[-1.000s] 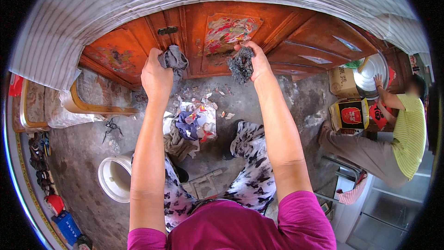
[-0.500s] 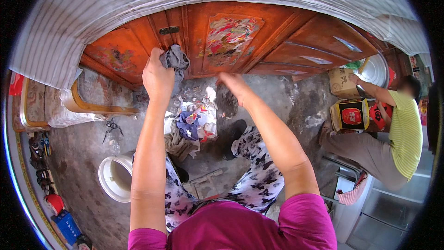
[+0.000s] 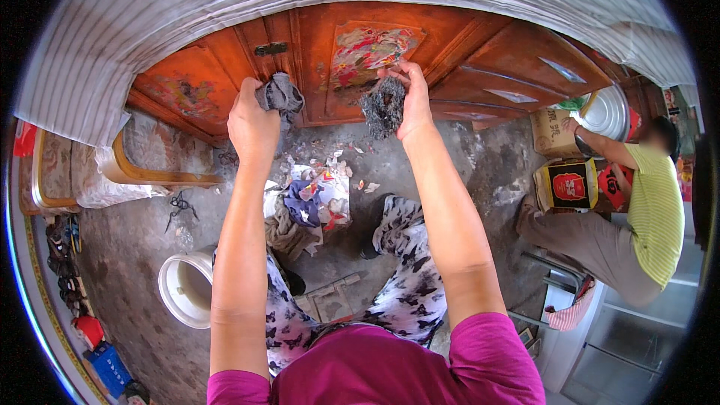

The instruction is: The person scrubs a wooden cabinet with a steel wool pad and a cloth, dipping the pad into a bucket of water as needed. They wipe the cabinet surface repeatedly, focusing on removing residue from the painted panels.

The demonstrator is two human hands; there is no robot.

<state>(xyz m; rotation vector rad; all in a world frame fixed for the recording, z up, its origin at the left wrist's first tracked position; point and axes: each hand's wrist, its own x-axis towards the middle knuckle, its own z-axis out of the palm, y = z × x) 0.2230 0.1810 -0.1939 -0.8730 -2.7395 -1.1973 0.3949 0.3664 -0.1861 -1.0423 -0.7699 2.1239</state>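
My left hand [image 3: 253,121] is closed around a bunched grey rag [image 3: 280,96], close to the lower front of an orange-brown wooden cabinet [image 3: 316,60]. In my right hand [image 3: 417,105] is a dark grey, tangled scouring pad [image 3: 383,107], gripped from its right side. It is just in front of the cabinet's lower edge, below a panel with a torn, peeling colourful picture [image 3: 371,52]. From this angle I cannot tell whether the pad touches the wood. A second worn picture [image 3: 184,94] is on the left door.
Paper scraps and cloths [image 3: 304,202] lie on the concrete floor between my feet. To the left stand a white bucket [image 3: 187,290] and a gold-edged padded seat [image 3: 169,146]. At right, another person [image 3: 652,202] bends beside cardboard boxes [image 3: 553,135] and a round metal container [image 3: 606,116].
My right hand has swung up and forward from over the floor, bringing the scouring pad near the cabinet front. My left hand and the rag have barely moved.
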